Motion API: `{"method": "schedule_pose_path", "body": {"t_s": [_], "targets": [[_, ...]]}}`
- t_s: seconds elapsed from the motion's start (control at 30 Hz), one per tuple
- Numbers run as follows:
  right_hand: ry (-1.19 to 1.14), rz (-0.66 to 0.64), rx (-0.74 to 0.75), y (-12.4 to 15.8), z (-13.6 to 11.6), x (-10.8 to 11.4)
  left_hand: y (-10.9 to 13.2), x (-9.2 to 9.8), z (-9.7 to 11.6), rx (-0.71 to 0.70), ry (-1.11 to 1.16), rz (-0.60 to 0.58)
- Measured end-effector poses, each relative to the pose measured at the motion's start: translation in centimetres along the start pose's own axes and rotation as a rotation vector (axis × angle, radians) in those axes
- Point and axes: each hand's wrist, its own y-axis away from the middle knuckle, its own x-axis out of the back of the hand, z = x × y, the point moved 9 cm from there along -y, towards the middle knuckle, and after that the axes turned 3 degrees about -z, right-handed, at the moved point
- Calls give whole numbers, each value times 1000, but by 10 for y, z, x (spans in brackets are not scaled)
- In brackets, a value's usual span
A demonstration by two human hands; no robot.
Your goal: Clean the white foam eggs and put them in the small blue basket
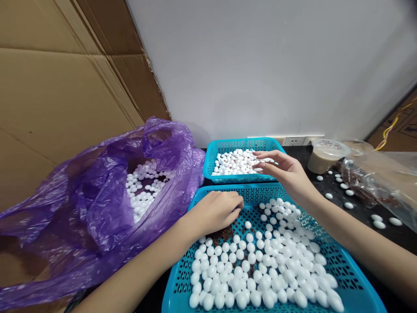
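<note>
Over the back left part of the near blue plastic basket (pixel 353 265) is my left hand (pixel 221 208). Its fingers are curled inward, and whatever they may hold is hidden. Brown crumbly material (pixel 223 234) lies on the basket floor just below it. Many small white balls (pixel 241 278), some slightly egg-shaped, cover the front and right of this basket. My right hand (pixel 283 169) reaches over the right side of the smaller far blue basket (pixel 208 167), fingers stretched and apart. That basket holds more white balls (pixel 236 161) with brown specks among them.
At the left, a purple plastic bag (pixel 107 191) stands open with white balls inside, beside a large cardboard sheet (pixel 65 78). To the right are a lidded tub (pixel 325 156), a clear bag of brown material (pixel 361 182) and loose white balls on the black tabletop (pixel 335 208).
</note>
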Motion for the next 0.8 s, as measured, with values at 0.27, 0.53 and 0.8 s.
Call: {"method": "schedule_pose_path", "body": {"t_s": [0.27, 0.53, 0.8], "targets": [[417, -550, 67, 22, -4, -57, 1, -11, -6, 59, -40, -118], [673, -924, 76, 47, 19, -78, 2, -10, -1, 31, -46, -112], [618, -897, 67, 46, 16, -77, 3, -11, 2, 8, -35, -139]]}}
